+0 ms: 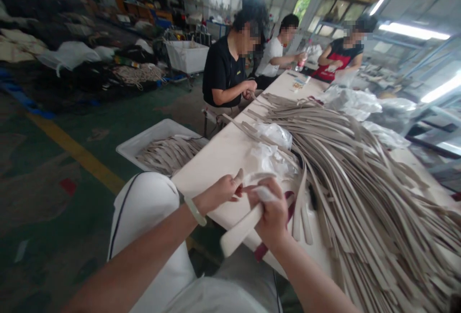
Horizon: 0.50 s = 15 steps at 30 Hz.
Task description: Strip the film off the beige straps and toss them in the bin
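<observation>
My right hand is closed around a flat beige strap, whose rounded end sticks out toward my lap. A small white piece, perhaps paper or plastic, shows at the same fingers. Just left of it, my left hand is pinched with the thumb up; what its fingertips hold is too blurred to make out. A pale bangle circles my left wrist. Behind both hands lie crumpled clear plastic bags. Dark red material shows beside my right hand.
A large heap of beige straps covers the right of the long table. A white bin of strips stands on the floor at left. Three co-workers sit or stand farther along the table, the nearest person in black.
</observation>
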### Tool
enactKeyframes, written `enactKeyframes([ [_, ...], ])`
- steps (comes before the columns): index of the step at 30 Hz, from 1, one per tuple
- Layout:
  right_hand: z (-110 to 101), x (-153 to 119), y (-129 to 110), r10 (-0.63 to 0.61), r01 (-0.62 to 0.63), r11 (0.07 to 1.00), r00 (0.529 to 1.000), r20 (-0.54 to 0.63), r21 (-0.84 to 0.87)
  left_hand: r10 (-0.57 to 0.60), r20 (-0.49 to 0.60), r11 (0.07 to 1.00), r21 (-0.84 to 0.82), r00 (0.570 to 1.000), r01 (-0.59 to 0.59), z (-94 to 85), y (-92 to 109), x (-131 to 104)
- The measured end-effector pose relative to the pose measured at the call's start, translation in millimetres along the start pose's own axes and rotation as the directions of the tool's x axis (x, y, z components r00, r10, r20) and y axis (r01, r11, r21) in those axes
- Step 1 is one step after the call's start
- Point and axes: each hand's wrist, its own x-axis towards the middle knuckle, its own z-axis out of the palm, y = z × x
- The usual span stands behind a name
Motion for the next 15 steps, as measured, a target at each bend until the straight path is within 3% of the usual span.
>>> enactKeyframes([
  [1, -2.1, 12.5, 2.4, 0.151, -0.148, 0.985, 0.988, -0.034, 0.084, 0.186, -0.086, 0.974, 0.143, 0.979, -0.173, -5.4, 10.0, -3.5],
  [2, -3.9, 25.1, 4.6, 0.288, -0.283, 0.943, 0.958, 0.001, 0.175, 0.38, -0.118, 0.899, 0.279, 0.918, -0.336, -10.0, 22.2, -7.1],
  [4, -5.0, 46.6, 6.9, 0.44, -0.496, 0.796, 0.868, 0.231, 0.347, 0.633, -0.024, 0.708, 0.421, 0.774, -0.566, -15.3, 49.6, -14.7],
  [5, -3.5, 53.9, 7.0, 0.455, -0.586, 0.699, 0.807, 0.377, 0.41, 0.653, 0.06, 0.677, 0.4, 0.755, -0.617, -15.8, 62.3, -18.3],
  [7, 4.0, 59.3, 5.9, 0.425, -0.726, 0.504, 0.68, 0.597, 0.468, 0.545, 0.233, 0.75, 0.293, 0.805, -0.593, -13.6, 80.8, -22.5],
  [9, 15.9, 52.9, 4.9, 0.426, -0.805, 0.36, 0.591, 0.685, 0.471, 0.369, 0.334, 0.86, 0.232, 0.867, -0.455, -11.1, 86.8, -20.2],
  [10, 22.6, 46.5, 5.0, 0.441, -0.824, 0.319, 0.567, 0.696, 0.469, 0.315, 0.331, 0.892, 0.216, 0.889, -0.397, -11.1, 85.5, -15.9],
  [12, 35.9, 31.5, 6.3, 0.456, -0.832, 0.282, 0.554, 0.696, 0.477, 0.352, 0.188, 0.913, 0.147, 0.917, -0.381, -14.4, 77.4, -2.5],
  [15, 55.2, 15.7, 9.5, 0.49, -0.838, 0.252, 0.541, 0.683, 0.483, 0.45, -0.113, 0.885, -0.073, 0.886, -0.459, -23.0, 61.7, 20.4],
])
